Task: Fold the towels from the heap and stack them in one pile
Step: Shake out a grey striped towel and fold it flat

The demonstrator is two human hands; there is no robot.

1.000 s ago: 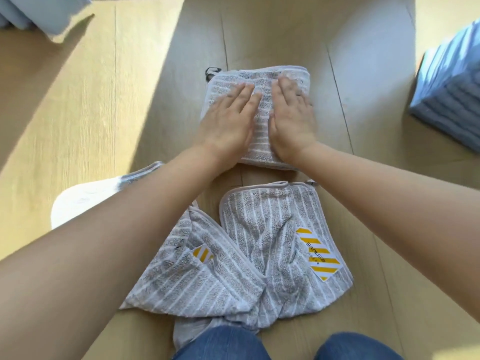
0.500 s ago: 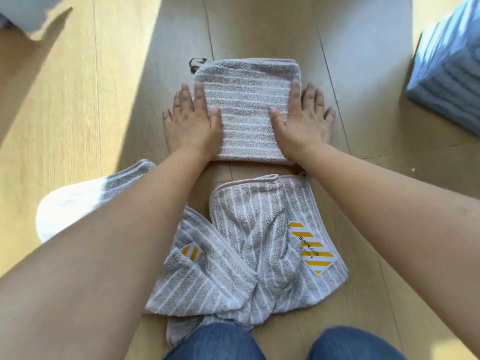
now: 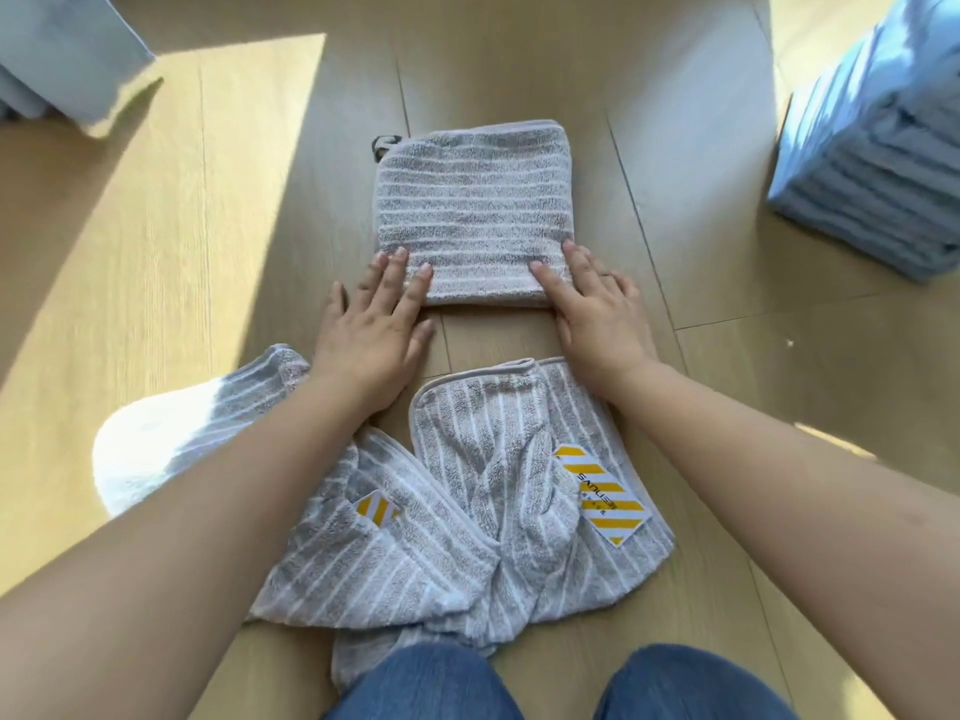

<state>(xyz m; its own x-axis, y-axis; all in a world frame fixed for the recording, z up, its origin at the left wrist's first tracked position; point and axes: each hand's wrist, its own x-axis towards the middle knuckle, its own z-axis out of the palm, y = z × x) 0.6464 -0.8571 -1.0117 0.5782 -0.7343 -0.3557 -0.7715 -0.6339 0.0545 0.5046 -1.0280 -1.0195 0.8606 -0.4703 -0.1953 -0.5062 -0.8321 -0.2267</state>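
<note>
A folded grey striped towel (image 3: 472,210) lies flat on the wooden floor (image 3: 208,252). The left hand (image 3: 371,335) rests at its near left corner, fingers straight and spread, holding nothing, the tips on the cloth. The right hand (image 3: 597,314) lies at the near right corner, fingers also straight; perhaps some touch only the edge. The heap (image 3: 467,511) of unfolded towels lies nearer, between the arms. A stack of blue towels (image 3: 872,163) stands far right.
</note>
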